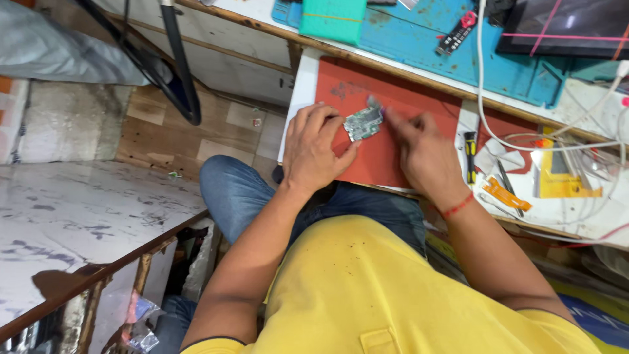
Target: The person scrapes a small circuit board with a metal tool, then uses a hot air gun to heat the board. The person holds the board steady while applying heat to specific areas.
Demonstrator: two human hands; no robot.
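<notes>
We look down on a red work mat (386, 147) lying on a white bench, and near the mat's centre sits a small green circuit board (362, 123). Our left hand (316, 149) rests on the mat at the board's eight o'clock, fingers curled over its left edge and the thumb tip pressed against its lower corner — so the hand pins the board rather than lifting it. Our right hand (422, 152) comes in from the board's four o'clock, its fingers pinched together close above the board's right end; something small and grey shows at the fingertips, but it is blurred and we cannot tell what it is, nor whether the fingers truly clamp it. A red thread bracelet (458, 206) circles the right wrist.

At three o'clock from the right hand, just off the mat, a black-and-yellow screwdriver (470, 156) lies upright in the view, with an orange pry tool (506, 195) and a pair of tweezers (508, 186) a little further out. White cables (517, 141) loop over that part of the bench. At twelve o'clock, beyond a wooden strip, lies a blue mat (452, 65) — on it a teal pad (332, 19) and a small black-and-red tool (457, 33).
</notes>
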